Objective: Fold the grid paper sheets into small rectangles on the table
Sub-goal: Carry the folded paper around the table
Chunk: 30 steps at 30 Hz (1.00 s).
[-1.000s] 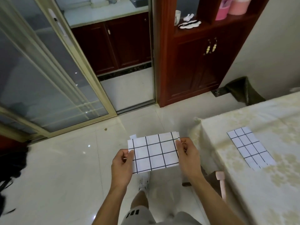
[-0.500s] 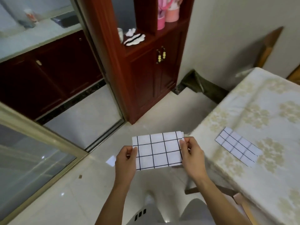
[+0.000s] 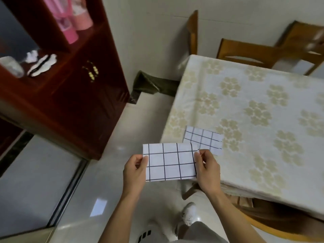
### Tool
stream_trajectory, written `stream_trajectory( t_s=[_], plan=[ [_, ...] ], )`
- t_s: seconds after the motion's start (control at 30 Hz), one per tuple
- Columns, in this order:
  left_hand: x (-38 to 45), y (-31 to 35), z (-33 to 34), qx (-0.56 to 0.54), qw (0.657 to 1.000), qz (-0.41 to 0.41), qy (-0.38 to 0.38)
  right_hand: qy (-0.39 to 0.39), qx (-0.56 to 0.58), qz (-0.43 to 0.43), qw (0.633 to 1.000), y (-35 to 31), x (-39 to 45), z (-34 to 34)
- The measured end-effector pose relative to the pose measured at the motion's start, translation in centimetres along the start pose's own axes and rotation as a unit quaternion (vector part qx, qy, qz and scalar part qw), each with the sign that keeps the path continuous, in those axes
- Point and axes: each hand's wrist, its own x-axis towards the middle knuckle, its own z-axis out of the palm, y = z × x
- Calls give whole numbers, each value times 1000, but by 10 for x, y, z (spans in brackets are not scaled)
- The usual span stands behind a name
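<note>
I hold a folded white grid paper sheet (image 3: 171, 162) with black lines in the air, over the floor just left of the table. My left hand (image 3: 135, 170) pinches its left edge and my right hand (image 3: 207, 168) pinches its right edge. A second folded grid paper rectangle (image 3: 204, 139) lies flat near the table's left front corner, partly hidden behind the held sheet. The table (image 3: 254, 102) wears a cream cloth with a pale flower pattern.
A dark red wooden cabinet (image 3: 73, 95) with pink containers stands at the left. Wooden chairs (image 3: 245, 51) stand behind the table and another chair (image 3: 263, 218) is tucked under its near edge. A dark bag (image 3: 152, 85) lies by the wall. My foot in a white shoe (image 3: 188, 213) is below.
The view has swung right, so the table now fills the right side. Both hands keep the sheet, now closer to the table's corner and overlapping the lying rectangle.
</note>
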Motion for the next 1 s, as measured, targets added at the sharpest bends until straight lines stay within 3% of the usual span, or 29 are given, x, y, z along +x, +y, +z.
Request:
stream_trajectory(
  t_s=[0.17,0.5,1.0],
  plan=[
    [19,22,56,32,998,3,-49,34,6,25,999,20,34,-36],
    [41,56,151,78,994,7,-73,64,7,71,995,64,101,-86],
    [117,59,223,133,981,-5,-139,96,-48,161,981,100,171,-95]
  ],
)
